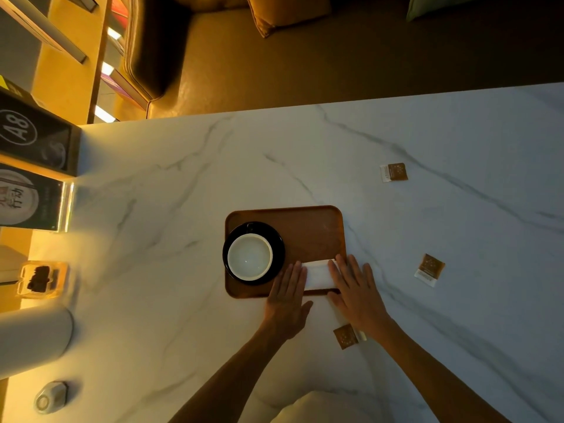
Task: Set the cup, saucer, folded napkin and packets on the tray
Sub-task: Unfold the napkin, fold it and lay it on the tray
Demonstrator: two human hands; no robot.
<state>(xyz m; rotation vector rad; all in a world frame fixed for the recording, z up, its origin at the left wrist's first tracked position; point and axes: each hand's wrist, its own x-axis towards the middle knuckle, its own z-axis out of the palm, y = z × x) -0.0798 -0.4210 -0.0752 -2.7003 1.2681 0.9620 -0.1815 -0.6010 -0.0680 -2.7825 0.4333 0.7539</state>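
A brown wooden tray (pixel 305 227) lies on the white marble table. On its left part stands a black saucer (pixel 276 244) with a white empty cup (pixel 249 257) on it. A folded white napkin (pixel 317 274) lies on the tray's near right corner. My left hand (pixel 287 296) rests flat on the napkin's left end and my right hand (pixel 355 288) lies flat on its right end, fingers spread. Three brown-and-white packets lie on the table off the tray: one far right (pixel 394 172), one right (pixel 429 269), one (pixel 346 336) partly under my right wrist.
At the left edge stand dark sign boards (pixel 33 141), an amber glass dish (pixel 42 279), a white cylinder (pixel 33 340) and a small grey object (pixel 50 396). The table's far edge (pixel 305 106) borders a sofa seat with cushions.
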